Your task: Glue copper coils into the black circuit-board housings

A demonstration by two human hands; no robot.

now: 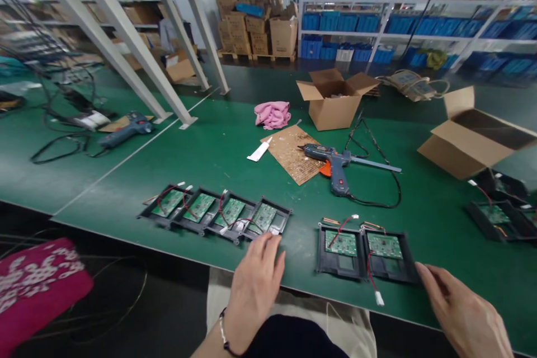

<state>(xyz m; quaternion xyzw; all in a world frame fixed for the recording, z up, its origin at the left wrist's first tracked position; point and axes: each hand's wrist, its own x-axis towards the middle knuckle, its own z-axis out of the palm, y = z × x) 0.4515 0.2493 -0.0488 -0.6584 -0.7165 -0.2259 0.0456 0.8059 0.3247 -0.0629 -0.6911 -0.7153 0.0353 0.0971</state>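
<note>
In the head view, the left hand rests at the near edge of the green table, fingers loosely spread and holding nothing; its fingertips touch or nearly touch the nearest end of a row of four black trays, each carrying a green circuit board with red wires. That row runs from the fingertips toward ten o'clock. The right hand lies open at the table edge, empty, its fingertips just at the near right corner of a pair of black trays with boards; the pair sits at about ten o'clock from that hand, between the two hands. A white connector on a red wire hangs off the pair's near edge.

Beyond the pair, at twelve o'clock, lies a blue glue gun beside a brown board. A pink cloth and an open cardboard box sit farther back.
</note>
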